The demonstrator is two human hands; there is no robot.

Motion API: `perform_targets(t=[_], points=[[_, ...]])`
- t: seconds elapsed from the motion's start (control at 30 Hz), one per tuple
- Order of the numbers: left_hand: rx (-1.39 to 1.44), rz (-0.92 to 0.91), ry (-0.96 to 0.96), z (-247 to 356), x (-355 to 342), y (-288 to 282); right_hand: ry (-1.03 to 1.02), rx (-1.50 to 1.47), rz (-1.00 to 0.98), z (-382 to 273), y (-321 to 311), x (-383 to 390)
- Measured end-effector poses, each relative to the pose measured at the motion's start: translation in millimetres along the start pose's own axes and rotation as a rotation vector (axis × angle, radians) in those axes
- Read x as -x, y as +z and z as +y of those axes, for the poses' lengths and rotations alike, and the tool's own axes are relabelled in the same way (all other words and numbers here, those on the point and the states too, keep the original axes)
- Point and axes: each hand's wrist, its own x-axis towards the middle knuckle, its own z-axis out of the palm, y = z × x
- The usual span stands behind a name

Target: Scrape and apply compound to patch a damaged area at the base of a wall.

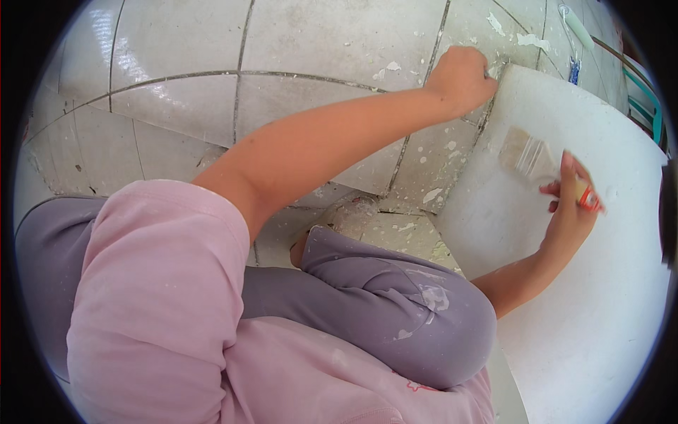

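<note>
- Crouching over the tiled floor (296, 42), you have a white board (593, 283) lying at three o'clock, one corner pointing toward twelve.
- Your right hand (572, 212) is closed around the handle of a paintbrush (540, 164), bristles flat on the board at about two o'clock, likely so the paint spreads evenly.
- Your left hand (460, 76) reaches across your body to one o'clock, fingers curled over the board's top corner, seemingly to steady it against the strokes.
- Your knee (424, 318) is tucked against the board's near edge at five o'clock.
- No packages, labels or signs are legible; a pale tube-like thing (575, 25) lies at one o'clock, too small to identify.
</note>
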Motion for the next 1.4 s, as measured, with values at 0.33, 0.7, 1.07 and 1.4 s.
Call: perform_targets(t=[0.33,0.7,1.07,1.4], points=[[-0.026,0.067,-0.074,-27,-52,17,-0.311,0.443,-0.124,-19,76,-128],[-0.091,0.053,-0.04,-34,-41,19,-0.611,0.746,0.004,11,142,-153],[-0.138,-0.037,-0.121,-8,-54,10,-0.737,0.822,-0.119,16,165,-158],[-0.105,-0.037,-0.155,-16,-65,24,-0.731,0.85,-0.166,8,173,-182]])
